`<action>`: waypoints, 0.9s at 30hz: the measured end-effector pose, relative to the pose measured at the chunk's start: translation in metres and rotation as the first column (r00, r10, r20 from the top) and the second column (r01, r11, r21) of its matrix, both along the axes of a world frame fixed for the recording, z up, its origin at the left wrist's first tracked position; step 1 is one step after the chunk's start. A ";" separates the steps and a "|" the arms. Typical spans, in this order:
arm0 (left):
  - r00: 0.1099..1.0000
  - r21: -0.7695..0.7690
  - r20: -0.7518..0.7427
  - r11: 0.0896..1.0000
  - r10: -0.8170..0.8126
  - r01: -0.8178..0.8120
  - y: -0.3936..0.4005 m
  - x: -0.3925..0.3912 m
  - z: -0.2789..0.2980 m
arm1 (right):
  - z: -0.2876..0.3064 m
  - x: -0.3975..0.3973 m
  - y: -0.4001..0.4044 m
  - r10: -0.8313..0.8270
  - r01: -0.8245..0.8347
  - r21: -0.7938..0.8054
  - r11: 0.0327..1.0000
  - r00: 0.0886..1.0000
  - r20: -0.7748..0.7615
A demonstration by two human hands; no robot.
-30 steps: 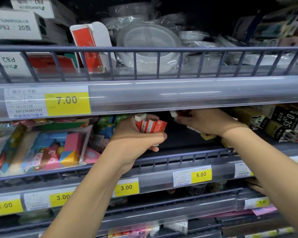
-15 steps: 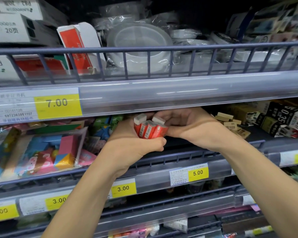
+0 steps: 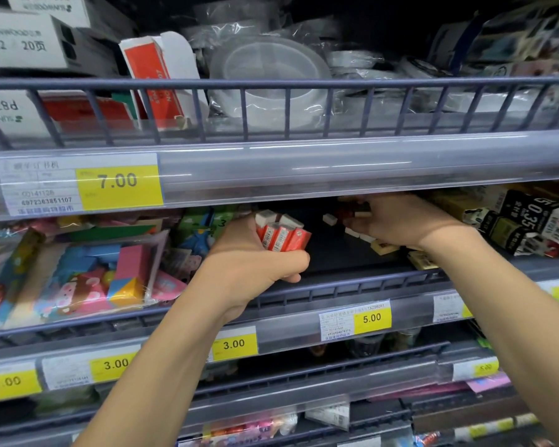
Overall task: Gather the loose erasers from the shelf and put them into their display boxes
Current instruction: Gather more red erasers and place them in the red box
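Observation:
My left hand (image 3: 255,256) grips a bunch of red-sleeved white erasers (image 3: 281,232) in front of the middle shelf. My right hand (image 3: 404,221) reaches deep into that shelf, fingers curled round a red-sleeved eraser (image 3: 346,212) at the back. A loose white eraser (image 3: 329,218) lies just left of the fingers. Under the right wrist lie more loose erasers, white (image 3: 357,233) and yellowish (image 3: 384,247). Which box is their display box I cannot tell.
A wire rail (image 3: 352,287) fronts the dark shelf floor. Packs of colourful erasers (image 3: 88,272) fill the left side; black and white boxes (image 3: 526,221) crowd the right. The upper shelf's price strip (image 3: 304,162) hangs low over my hands.
My right hand left the bunch in my left hand and reached back to the right, deep into the shelf, where it closed on another eraser. The left hand kept its hold.

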State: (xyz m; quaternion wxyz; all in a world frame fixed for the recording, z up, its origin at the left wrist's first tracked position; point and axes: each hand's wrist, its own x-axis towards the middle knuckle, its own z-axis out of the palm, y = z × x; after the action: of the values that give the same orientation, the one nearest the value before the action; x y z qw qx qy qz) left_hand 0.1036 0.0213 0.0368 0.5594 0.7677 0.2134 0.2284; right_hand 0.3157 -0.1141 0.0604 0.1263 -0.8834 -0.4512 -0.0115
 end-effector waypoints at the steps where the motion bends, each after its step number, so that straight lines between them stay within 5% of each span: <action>1: 1.000 0.001 0.000 1.000 0.001 -0.001 0.000 0.000 0.000 | -0.001 0.008 0.001 0.002 -0.002 -0.049 0.999 1.000 0.010; 12: 1.000 0.012 -0.011 1.000 -0.003 0.003 0.001 -0.001 -0.001 | -0.011 0.021 0.038 0.086 -0.065 -0.304 0.951 0.995 0.058; 27: 1.000 -0.001 -0.012 1.000 -0.005 0.005 0.001 -0.003 0.001 | -0.012 0.006 0.033 0.252 -0.254 -0.048 0.966 0.967 -0.034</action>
State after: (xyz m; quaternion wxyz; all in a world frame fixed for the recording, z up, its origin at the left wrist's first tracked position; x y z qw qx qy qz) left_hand 0.1002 0.0223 0.0381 0.5589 0.7695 0.2150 0.2221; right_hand 0.3216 -0.0812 0.0484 0.1101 -0.8216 -0.5587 0.0284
